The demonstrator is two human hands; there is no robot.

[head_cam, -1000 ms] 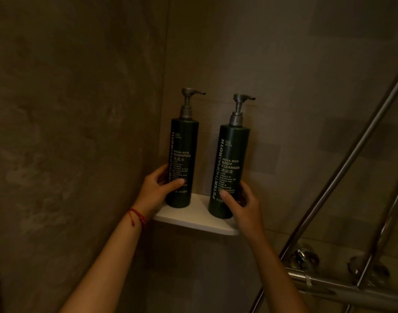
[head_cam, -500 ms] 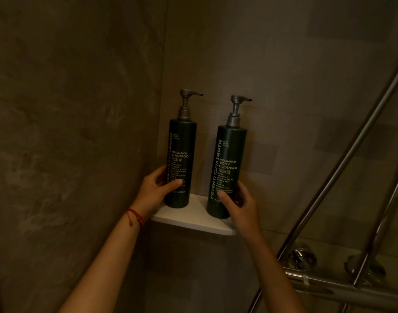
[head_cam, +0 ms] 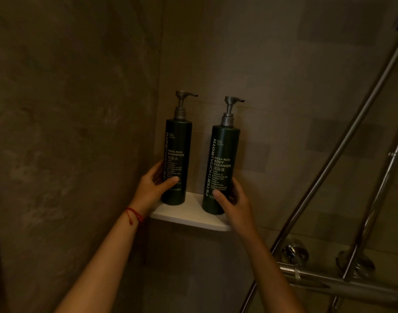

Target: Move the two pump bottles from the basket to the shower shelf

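Two dark green pump bottles stand upright on the white corner shower shelf [head_cam: 189,216]. The shampoo bottle [head_cam: 179,141] is on the left, close to the corner. The body cleanser bottle [head_cam: 225,150] is on the right, near the shelf's front edge. My left hand [head_cam: 151,188], with a red string at the wrist, wraps around the lower part of the shampoo bottle. My right hand [head_cam: 235,203] grips the base of the body cleanser bottle from the right. Both pump spouts point right. No basket is in view.
Brown stone walls meet in the corner behind the shelf. A chrome shower hose and rail [head_cam: 342,150] slant across the right side, above the chrome mixer bar and valves [head_cam: 317,269] at the lower right.
Both hands stay on the bottles, which remain standing on the shelf. The view has shifted slightly; nothing else visibly moved.
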